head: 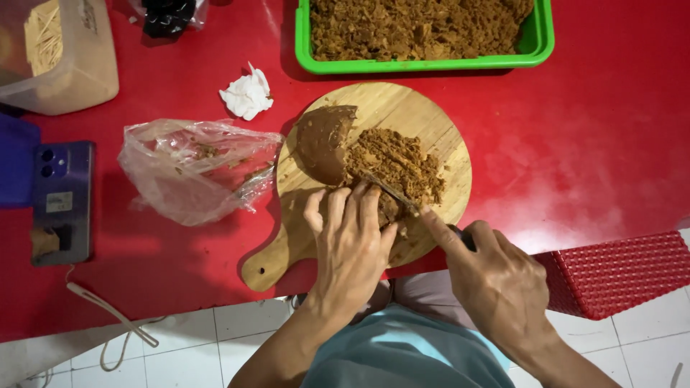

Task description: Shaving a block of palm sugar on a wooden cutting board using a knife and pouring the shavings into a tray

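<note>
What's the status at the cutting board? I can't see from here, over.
Left hand pressing the brown block on the round wooden board. Right hand gripping the knife, blade in the shavings. Nothing in the way.

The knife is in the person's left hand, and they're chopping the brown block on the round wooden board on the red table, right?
Not quite. The head view shows the knife in the right hand. The left hand steadies the brown block on the round wooden board on the red table.
</note>
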